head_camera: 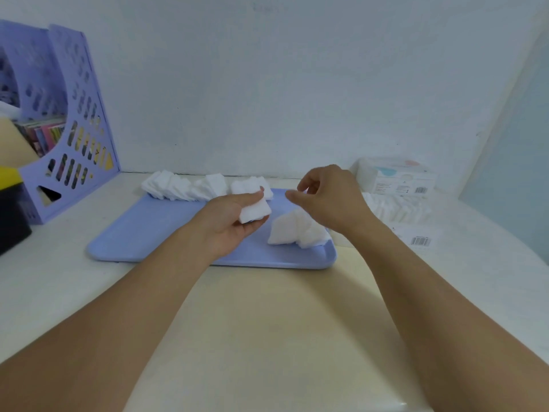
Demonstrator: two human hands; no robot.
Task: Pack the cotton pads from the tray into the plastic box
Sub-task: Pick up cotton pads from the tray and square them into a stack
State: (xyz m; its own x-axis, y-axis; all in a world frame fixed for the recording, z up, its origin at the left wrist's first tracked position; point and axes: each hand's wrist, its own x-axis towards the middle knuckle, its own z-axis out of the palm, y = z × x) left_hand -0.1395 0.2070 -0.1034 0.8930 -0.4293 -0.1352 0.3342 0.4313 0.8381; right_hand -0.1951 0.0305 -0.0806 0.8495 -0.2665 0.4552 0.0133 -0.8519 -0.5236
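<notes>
A light blue tray (pixel 154 233) lies on the table. Along its far edge runs a row of white square cotton pads (pixel 190 185). A loose heap of pads (pixel 292 231) sits near the tray's right end. My left hand (pixel 234 220) is palm up over the tray and grips a small stack of pads (pixel 255 210) between thumb and fingers. My right hand (pixel 323 194) hovers above the heap, fingers loosely curled, holding nothing that I can see. The clear plastic box (pixel 398 208) stands right of the tray with several pads inside.
A purple file holder (pixel 77 120) with books stands at the back left. A black and yellow object (pixel 12 209) sits at the left edge. A white labelled pack (pixel 401 176) stands behind the plastic box. A lid with a barcode (pixel 420 240) lies near it.
</notes>
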